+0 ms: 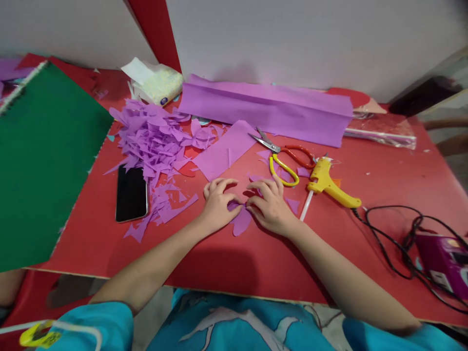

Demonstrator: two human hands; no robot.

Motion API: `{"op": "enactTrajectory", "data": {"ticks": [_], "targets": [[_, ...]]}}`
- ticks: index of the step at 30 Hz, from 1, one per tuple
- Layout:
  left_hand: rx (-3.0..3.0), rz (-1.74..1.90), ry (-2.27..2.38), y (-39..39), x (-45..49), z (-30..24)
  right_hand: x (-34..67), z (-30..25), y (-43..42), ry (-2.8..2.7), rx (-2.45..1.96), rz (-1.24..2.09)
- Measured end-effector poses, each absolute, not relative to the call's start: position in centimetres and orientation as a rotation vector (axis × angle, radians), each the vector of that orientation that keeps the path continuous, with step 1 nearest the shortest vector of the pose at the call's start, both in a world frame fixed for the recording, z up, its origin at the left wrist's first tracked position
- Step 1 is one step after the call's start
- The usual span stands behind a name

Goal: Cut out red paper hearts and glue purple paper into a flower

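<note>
Both my hands meet low over the red table around a small cut piece of purple paper (242, 224). My left hand (219, 204) pinches its upper edge between thumb and forefinger, the other fingers curled. From the opposite side my right hand (269, 207) pinches the same edge, fingertips nearly touching the left ones. Just beyond the right hand lie scissors (272, 146) with one red and one yellow handle, blades apart. A yellow glue gun (327, 184) with a white glue stick rests to the right. Past my fingers is a flat purple sheet (228, 148).
A heap of purple paper pieces (153, 139) lies left, beside a black phone (131, 194). A green board (47, 161) covers the table's left end. At the back are a tissue pack (159, 85) and a long folded purple sheet (266, 109). A black cord (387, 258) loops at right.
</note>
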State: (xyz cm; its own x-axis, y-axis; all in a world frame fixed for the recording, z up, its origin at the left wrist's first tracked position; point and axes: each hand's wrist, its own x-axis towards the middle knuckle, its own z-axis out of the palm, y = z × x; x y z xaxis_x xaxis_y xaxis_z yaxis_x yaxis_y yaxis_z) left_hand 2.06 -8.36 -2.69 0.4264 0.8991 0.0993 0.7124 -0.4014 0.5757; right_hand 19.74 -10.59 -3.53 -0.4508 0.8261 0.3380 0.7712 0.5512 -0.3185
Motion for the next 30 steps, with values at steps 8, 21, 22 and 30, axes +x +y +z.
{"op": "enactTrajectory", "data": {"ticks": [8, 21, 22, 30], "targets": [[2.263, 0.545, 1.335, -8.33, 2.01, -2.77, 19.58, -3.58, -10.67, -2.360, -1.309, 0.125], [2.250, 0.544, 1.320, -8.38, 1.97, -2.74, 19.38, -3.80, -10.77, -2.423, -1.313, 0.007], [2.251, 0.543, 1.317, -8.37, 1.96, -2.76, 19.36, -3.83, -10.79, -2.430, -1.310, -0.011], [2.266, 0.532, 1.296, -8.35, 1.92, -2.71, 19.01, -3.95, -11.08, -2.467, -1.338, -0.035]]}}
